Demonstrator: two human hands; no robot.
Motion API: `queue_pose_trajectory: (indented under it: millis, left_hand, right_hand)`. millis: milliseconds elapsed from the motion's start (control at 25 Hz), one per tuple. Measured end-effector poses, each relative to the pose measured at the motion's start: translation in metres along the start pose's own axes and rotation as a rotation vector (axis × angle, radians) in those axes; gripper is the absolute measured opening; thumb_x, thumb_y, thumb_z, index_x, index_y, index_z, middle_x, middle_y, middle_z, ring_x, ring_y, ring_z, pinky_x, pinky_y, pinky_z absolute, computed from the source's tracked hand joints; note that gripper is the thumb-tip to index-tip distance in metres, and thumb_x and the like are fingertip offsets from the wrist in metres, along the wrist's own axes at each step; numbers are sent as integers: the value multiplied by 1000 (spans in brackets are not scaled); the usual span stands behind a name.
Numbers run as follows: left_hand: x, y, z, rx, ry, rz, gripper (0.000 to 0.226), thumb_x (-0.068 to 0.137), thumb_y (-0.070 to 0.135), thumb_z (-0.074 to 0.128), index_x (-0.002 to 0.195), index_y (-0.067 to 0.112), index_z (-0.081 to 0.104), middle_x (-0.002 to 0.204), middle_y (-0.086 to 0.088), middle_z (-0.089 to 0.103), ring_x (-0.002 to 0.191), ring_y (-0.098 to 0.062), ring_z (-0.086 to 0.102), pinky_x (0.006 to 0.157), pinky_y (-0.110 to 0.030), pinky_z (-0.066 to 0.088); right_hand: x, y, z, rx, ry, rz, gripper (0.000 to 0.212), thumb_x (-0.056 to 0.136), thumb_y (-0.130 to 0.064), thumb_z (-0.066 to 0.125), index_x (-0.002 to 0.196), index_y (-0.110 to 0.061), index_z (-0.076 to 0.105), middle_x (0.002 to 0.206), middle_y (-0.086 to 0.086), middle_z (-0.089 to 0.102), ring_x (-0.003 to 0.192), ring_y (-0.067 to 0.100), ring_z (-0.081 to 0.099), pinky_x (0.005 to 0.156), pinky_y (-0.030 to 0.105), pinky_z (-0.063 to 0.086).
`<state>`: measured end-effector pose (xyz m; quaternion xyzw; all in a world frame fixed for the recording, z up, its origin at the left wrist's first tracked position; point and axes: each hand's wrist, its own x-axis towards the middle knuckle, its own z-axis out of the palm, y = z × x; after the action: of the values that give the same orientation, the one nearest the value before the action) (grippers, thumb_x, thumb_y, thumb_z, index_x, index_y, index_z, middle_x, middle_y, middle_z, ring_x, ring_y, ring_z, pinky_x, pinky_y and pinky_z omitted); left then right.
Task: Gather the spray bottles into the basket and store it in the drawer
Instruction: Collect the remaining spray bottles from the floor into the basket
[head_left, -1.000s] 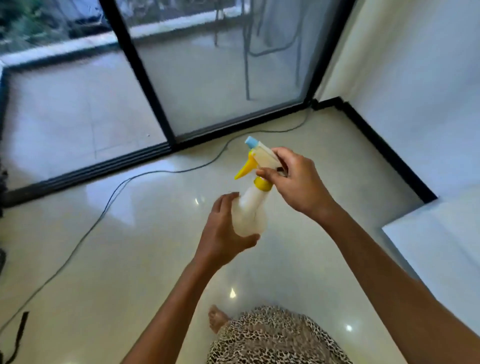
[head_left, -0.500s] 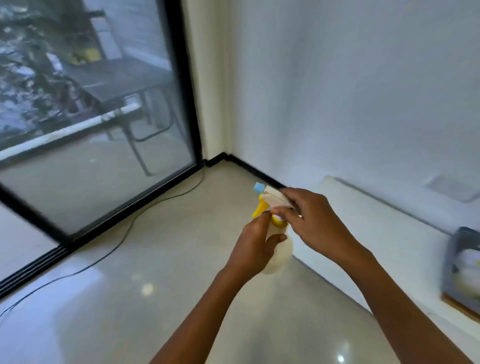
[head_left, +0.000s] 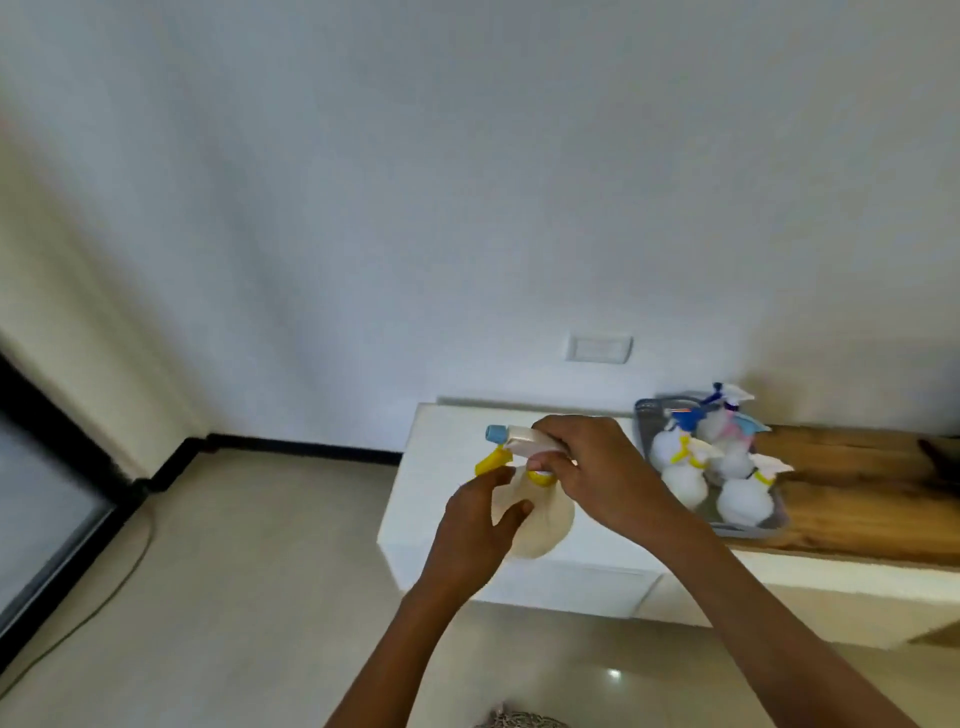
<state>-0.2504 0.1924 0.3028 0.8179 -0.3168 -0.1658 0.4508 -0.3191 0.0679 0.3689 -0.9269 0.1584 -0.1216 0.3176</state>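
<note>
The view has swung round from the glass door and floor to the white wall, and now the grey basket (head_left: 753, 525) is in sight on the desk (head_left: 857, 499), already loaded with several spray bottles (head_left: 685, 483). Both hands grip one more spray bottle (head_left: 540, 512) in the air, left of the basket: left hand (head_left: 475, 525) curled around its round body, right hand (head_left: 605, 478) pinching the spray head. The carry looks nearly done; dropping it in seems next, with the drawer step not yet begun.
</note>
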Motion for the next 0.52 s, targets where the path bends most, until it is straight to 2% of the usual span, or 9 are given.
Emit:
queue_pose_trajectory:
  millis: [200,360,520]
  left_hand:
    - [101,15,39,16,-156,39,37,88,28,56,125,21,52,131,3,58,117,-14,54,93,-19,35]
    - [176,35,80,61,-265,125,37,89,28,55,125,21,50,132,6,56,120,-12,52,94,-16,33]
    - [230,55,126,81,-320,158,35,89,31,55,123,22,51,129,8,58,119,-7,50,91,-12,31]
  right_hand:
    - [56,72,-37,-54,93,210,23,90,-19,54,112,-15,56,111,7,64,98,23,58,79,25,41]
    - [88,130,-73,-28,232,309,23,92,-14,51,115,-14,55,113,9,64,89,15,53,78,20,38]
    - [117,202,-117,-45,306,339,21,88,-6,54,109,-9,58,108,12,66,95,25,58,75,18,33]
